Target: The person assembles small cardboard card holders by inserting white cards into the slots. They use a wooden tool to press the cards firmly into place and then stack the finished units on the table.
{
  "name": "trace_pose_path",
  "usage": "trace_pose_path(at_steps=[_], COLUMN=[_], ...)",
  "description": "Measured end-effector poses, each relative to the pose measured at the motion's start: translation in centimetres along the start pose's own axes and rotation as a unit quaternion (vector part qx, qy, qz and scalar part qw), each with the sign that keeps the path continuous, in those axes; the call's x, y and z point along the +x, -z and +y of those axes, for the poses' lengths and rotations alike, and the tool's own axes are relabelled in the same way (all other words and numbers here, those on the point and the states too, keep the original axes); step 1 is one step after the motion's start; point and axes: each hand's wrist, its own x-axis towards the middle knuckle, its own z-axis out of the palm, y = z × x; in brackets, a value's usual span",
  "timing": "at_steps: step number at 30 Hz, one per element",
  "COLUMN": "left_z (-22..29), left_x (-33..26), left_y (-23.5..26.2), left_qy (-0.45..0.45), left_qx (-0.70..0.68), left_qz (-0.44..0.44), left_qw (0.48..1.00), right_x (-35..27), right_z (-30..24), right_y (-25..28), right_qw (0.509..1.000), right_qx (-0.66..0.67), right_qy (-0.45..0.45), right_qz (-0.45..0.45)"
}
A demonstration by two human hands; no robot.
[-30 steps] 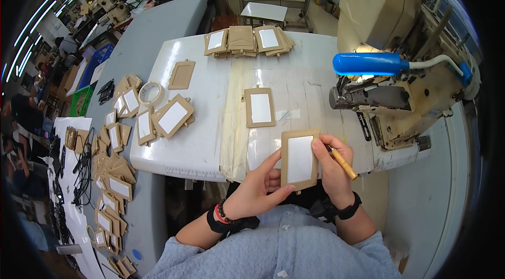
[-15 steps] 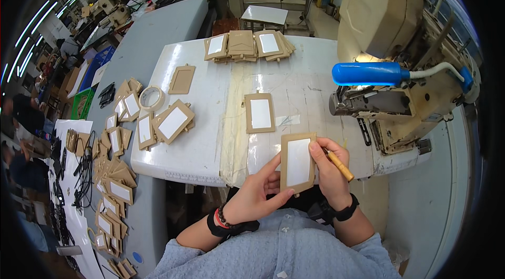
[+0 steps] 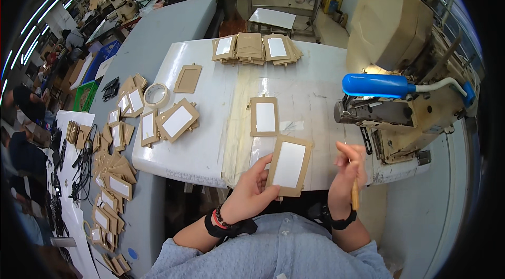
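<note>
In my left hand (image 3: 248,190) I hold a tan badge holder (image 3: 290,165) with a white window, my thumb on its lower left corner. It is tilted over the table's front edge. My right hand (image 3: 347,176), apart from the holder on its right, is closed around a thin tool with a wooden handle (image 3: 355,196), which looks like an awl. The handle points down and a slim tip shows above the fingers. Just beyond the held piece, a similar badge holder (image 3: 264,116) lies flat on the white table (image 3: 210,84).
A sewing machine (image 3: 389,110) with a blue-covered part (image 3: 376,85) stands at the right. Stacked holders (image 3: 250,47) sit at the back. More holders (image 3: 177,121), a tape roll (image 3: 155,95) and a plain tan piece (image 3: 188,78) lie left. Loose holders (image 3: 118,168) cover the grey side table (image 3: 150,210).
My right hand has let go of the badge holder and moved right, its wooden-handled tool now pointing down. The left hand keeps the holder, which has tilted and shifted slightly left.
</note>
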Motion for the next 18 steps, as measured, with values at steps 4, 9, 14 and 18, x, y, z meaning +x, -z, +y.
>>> trace_pose_path(at_steps=[4,9,14,18], left_z=[0.4,1.1,0.9,0.1], left_x=[-0.1,-1.0,-1.3,-1.3], left_y=[-0.5,-0.9,-0.7,-0.5], left_qy=[0.007,-0.021,-0.052,-0.082], left_qx=[0.000,0.079,0.137,0.152], left_qz=[-0.034,-0.021,-0.035,-0.023], left_qw=[0.999,0.996,0.989,0.985], right_x=[-0.4,0.2,0.1,0.3], right_z=[-2.9,-3.1,-3.0,-3.4], right_y=[0.0,-0.2,-0.5,-0.5], right_qw=[0.984,0.974,0.973,0.969], right_qx=[0.133,0.074,0.045,0.054], right_qy=[-0.037,0.017,0.026,0.031], right_qz=[-0.113,-0.214,-0.226,-0.238])
